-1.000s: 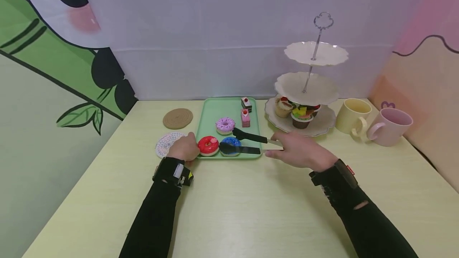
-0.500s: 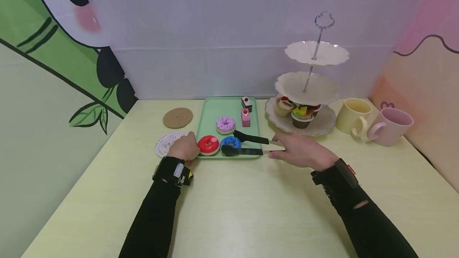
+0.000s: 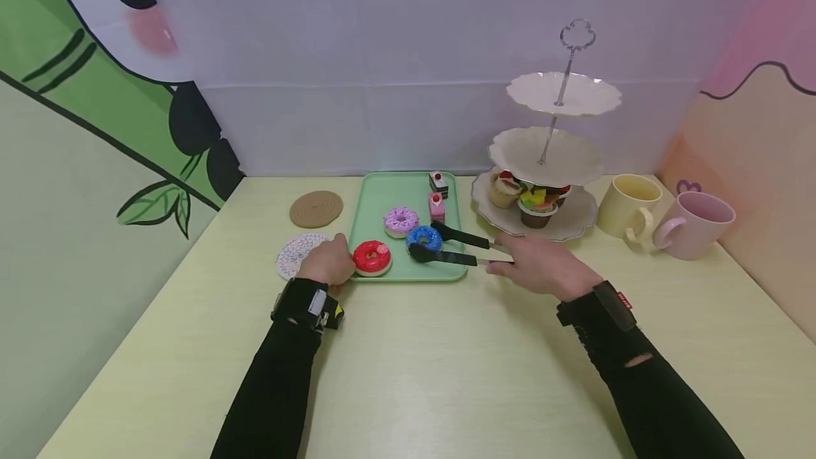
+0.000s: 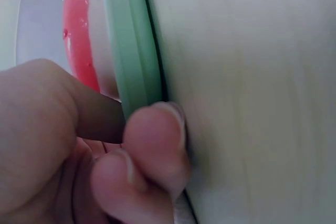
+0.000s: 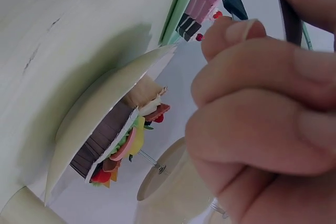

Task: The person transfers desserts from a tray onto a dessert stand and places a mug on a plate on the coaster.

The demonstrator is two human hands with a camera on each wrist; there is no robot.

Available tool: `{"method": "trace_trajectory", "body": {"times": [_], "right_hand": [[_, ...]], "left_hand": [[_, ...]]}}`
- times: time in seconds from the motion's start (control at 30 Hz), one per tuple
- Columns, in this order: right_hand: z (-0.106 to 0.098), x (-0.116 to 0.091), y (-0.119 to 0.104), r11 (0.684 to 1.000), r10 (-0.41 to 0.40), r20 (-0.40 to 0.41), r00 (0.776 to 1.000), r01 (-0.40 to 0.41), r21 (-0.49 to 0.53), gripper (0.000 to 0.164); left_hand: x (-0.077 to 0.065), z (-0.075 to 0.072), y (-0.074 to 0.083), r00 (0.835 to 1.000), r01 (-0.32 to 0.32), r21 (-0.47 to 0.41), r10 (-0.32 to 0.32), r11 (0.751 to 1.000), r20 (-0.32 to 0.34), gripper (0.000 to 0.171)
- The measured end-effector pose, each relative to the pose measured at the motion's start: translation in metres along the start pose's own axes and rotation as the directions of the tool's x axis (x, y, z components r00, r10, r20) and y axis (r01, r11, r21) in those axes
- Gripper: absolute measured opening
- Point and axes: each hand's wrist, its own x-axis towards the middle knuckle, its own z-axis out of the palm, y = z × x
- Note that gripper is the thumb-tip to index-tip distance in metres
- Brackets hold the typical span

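My left hand (image 3: 328,261) grips the near left corner of a green tray (image 3: 385,193); in the left wrist view its thumb and fingers close round the tray's rim (image 4: 134,51). My right hand (image 3: 542,264) holds black-tipped tongs (image 3: 454,258). A blue doughnut (image 3: 423,236) sits between the tong tips, over the tray. A red doughnut (image 3: 372,258) lies beside my left hand, and a purple doughnut (image 3: 401,221) lies farther back. Along the tray's right side are a pink cake slice (image 3: 437,207) and a dark layered cake slice (image 3: 438,184).
Right of the tray stands a three-tier white stand (image 3: 574,214), with several cupcakes (image 3: 537,211) on its bottom plate. A yellow mug (image 3: 627,205) and a pink mug (image 3: 695,225) stand farther right. A brown coaster (image 3: 316,210) and a speckled coaster (image 3: 296,253) lie left.
The tongs have moved right and slightly back, and the blue doughnut has shifted with them, away from the red one. My left hand has stayed at the tray corner.
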Motion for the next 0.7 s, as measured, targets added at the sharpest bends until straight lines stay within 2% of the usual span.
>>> {"method": "trace_trajectory", "body": {"times": [0.4,0.7], "right_hand": [[0.0003,0.0001,0.0008,1.000,-0.001,0.020,1.000,0.001,0.025,0.061],[-0.0047,-0.0013,0.0010,1.000,0.006,-0.001,1.000,-0.006,0.014,0.062]], "left_hand": [[0.0024,0.0005,-0.0017,1.000,-0.024,0.017,0.024,1.000,0.000,0.040],[0.0022,0.0016,-0.0013,1.000,-0.019,0.004,0.019,1.000,0.000,0.039]]}}
